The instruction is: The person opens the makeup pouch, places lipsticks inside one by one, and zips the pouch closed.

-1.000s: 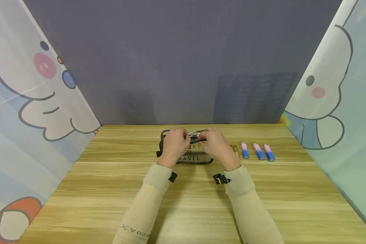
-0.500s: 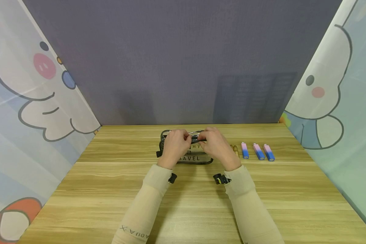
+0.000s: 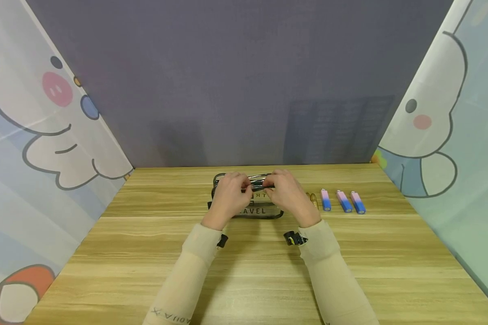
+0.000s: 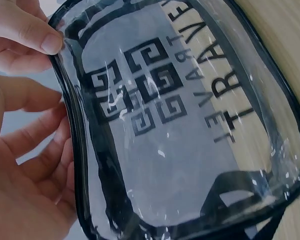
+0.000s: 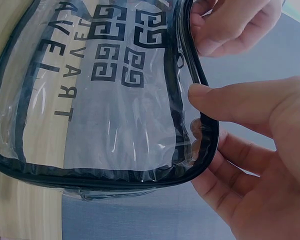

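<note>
A clear pouch (image 3: 264,210) with black piping and "TRAVEL" lettering stands on the table near the far side. Both wrist views show its see-through panel with black square motifs. My left hand (image 3: 229,195) is at the upper edge, its thumb (image 4: 30,94) on the near side of the black rim and its fingers reaching behind. On the right, my right hand (image 3: 286,193) pinches the same edge, thumb (image 5: 225,102) in front and fingers behind. Between the hands the edge looks slightly parted. The hands cover part of the pouch in the head view.
Three small pink-and-blue sticks (image 3: 344,201) with metal tips lie right of the pouch. Gold-coloured rounded pieces (image 3: 314,200) sit beside the right wrist, partly hidden. A grey panel (image 3: 244,90) rises behind the wooden table (image 3: 146,243), with cartoon-printed curtains at both sides.
My left hand has shifted slightly to the left along the upper edge, its wrist and forearm swinging left too. The right hand stays in nearly the same place on the pouch.
</note>
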### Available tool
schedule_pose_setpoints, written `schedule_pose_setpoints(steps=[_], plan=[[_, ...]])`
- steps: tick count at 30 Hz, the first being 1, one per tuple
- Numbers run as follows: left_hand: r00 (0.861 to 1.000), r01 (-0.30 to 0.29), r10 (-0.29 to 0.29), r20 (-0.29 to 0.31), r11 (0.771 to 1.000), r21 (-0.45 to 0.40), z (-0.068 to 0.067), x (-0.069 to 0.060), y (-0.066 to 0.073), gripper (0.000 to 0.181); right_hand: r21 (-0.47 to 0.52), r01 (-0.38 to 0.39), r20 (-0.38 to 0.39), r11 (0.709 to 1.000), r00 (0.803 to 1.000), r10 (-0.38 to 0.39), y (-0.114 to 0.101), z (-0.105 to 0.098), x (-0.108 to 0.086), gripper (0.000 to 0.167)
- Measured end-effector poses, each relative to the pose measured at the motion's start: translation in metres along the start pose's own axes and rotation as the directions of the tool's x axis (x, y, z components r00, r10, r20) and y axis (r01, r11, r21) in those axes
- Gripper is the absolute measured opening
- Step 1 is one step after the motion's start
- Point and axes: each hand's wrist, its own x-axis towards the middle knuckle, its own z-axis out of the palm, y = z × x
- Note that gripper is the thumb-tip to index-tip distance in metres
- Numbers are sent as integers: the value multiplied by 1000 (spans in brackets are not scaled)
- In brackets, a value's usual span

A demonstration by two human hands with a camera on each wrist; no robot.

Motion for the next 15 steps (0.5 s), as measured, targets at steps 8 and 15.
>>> schedule_pose_setpoints(steps=[8,15], plan=[[996,-94,93,13,992,79,-4,-9,-7,4,-6,9,-9,1000,1000,-9,0,0,0,11],[981,-186,191,-28,973,140,1,-14,-18,17,-11,-10,-3,1000,1000,10,-2,0,-1,10]])
